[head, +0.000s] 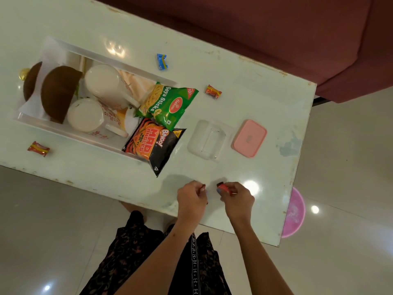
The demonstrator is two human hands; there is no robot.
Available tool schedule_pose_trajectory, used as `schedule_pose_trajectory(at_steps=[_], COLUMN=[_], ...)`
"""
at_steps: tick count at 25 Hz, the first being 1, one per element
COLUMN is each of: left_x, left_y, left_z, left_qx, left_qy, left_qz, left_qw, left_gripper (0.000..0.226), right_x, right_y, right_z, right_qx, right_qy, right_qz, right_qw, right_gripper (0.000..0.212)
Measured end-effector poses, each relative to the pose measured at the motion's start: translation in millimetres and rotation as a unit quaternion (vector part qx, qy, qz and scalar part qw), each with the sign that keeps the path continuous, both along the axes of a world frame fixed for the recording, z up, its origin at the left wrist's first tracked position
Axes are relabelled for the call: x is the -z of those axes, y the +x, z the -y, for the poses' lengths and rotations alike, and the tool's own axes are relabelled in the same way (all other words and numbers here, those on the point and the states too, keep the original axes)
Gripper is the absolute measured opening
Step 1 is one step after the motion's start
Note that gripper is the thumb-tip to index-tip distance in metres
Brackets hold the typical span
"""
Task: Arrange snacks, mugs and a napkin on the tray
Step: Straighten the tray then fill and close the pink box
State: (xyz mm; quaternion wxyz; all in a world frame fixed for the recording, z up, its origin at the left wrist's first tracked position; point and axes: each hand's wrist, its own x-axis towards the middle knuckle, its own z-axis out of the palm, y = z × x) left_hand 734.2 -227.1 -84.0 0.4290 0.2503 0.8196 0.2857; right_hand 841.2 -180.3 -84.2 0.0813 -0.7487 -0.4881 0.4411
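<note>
Red candy point(38, 148) lay on the table point(244, 107) far left, just outside the tray point(70, 133); its print was too small to read. In the tray, left end: gold knob point(23, 73) and two brown domes point(57, 92), partly wrapped by the napkin point(32, 105), so what they were was unclear. Next, two white mugs point(104, 86) with red floral print, seen from above, insides not readable. Tray's right end hidden under two packs: green pack point(168, 104) reading "Soya Sticks", "Haldiram's", "10/-"; black-orange pack point(154, 143) reading "Bingo! Mad Angles", overhanging the tray rim onto the table. Blue candy point(162, 61) well beyond the tray, writing illegible. Second red candy point(213, 91) right of the green pack. Clear box point(207, 138) hard to make out against the white top; pink lid point(249, 138) just beside it, embossed mark unreadable.

Near edge: left hand point(191, 199) pinched closed on a small dark-red scrap point(203, 186), mostly hidden by fingers. Right hand point(237, 198) pinched on a red wrapper point(223, 187), its end sticking out past the fingertips point(219, 191) toward the left hand. Hands close, not touching. Pink bowl point(294, 213) on the floor, partly cut off by the table.
</note>
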Motion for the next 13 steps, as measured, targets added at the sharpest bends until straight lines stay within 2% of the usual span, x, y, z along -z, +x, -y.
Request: schedule_pose_trajectory(at_steps=[2, 5, 9, 13], left_x=[-18, -37, -52, -59], left_y=[-2, -6, -12, -19], left_z=[-21, -66, -89, -37], left_qx=[-0.077, -0.134, -0.12, -0.102], left_qy=[0.056, 0.105, 0.06, 0.076], left_qz=[0.027, 0.058, 0.058, 0.085], left_qw=[0.995, 0.984, 0.989, 0.988], left_gripper=[0.013, 0.01, 0.027, 0.019], right_x=[-14, -33, -46, -48], right_y=[-12, -32, -51, -48], right_z=[-7, -39, -74, -76], right_qx=[0.05, 0.075, -0.01, -0.044], right_qy=[0.053, 0.122, 0.124, 0.131], right_qz=[-0.041, -0.061, -0.025, 0.004], right_qw=[0.997, 0.988, 0.992, 0.99], right_gripper=[0.01, 0.017, 0.029, 0.024])
